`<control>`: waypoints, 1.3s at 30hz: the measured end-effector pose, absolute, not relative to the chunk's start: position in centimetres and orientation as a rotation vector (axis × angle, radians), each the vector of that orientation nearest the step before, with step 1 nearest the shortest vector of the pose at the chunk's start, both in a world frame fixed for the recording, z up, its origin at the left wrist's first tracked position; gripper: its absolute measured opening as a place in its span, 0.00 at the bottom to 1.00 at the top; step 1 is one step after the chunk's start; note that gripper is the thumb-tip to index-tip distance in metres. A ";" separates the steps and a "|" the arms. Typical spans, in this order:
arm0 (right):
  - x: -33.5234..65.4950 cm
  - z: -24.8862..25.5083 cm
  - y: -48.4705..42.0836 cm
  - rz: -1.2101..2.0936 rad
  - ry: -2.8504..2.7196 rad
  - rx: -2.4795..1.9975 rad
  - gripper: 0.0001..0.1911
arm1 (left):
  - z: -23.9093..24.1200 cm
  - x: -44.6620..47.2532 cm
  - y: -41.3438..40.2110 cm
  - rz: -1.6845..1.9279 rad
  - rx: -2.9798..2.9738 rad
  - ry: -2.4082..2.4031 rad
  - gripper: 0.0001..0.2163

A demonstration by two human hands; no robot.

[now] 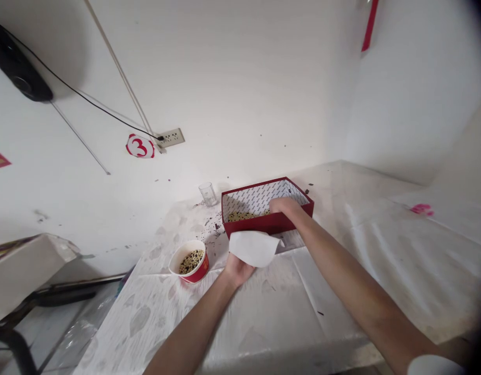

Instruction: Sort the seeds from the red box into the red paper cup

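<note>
A red box (267, 223) with a patterned white lining stands on the table and holds a layer of small beans (244, 215). My right hand (284, 204) reaches into the box, fingers curled down among the beans; what they hold is hidden. My left hand (237, 270) grips a white paper cup (254, 247) tilted on its side just in front of the box. A red paper bowl (189, 261) of mixed light and dark beans stands to the left of that hand.
A small clear glass (208, 194) stands behind the box near the wall. Dark specks lie scattered on the white patterned tablecloth (263, 312). A wall socket (171, 137) and a round sign with a 3 (139, 146) are on the wall. A pink scrap (422, 209) lies far right.
</note>
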State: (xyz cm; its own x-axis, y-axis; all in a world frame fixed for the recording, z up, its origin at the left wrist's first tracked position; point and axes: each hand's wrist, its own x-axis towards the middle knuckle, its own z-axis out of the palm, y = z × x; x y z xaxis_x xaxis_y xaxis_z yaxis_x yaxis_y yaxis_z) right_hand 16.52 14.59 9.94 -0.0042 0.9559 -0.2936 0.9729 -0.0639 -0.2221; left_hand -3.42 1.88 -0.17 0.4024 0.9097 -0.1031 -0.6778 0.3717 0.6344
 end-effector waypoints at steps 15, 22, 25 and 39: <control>14.4 12.4 7.9 -0.010 3.112 2.023 0.14 | -0.7 -2.9 1.6 1.071 0.618 0.638 0.18; 15.8 4.9 1.5 -0.070 3.952 1.141 0.05 | -0.5 -2.9 1.7 1.006 0.750 0.546 0.19; 16.8 3.1 1.6 -0.245 4.023 1.320 0.05 | -0.8 -3.1 1.8 1.024 0.749 0.570 0.20; 16.1 2.8 2.0 -0.838 4.011 1.414 0.06 | -1.0 -2.8 1.6 0.931 0.639 0.507 0.14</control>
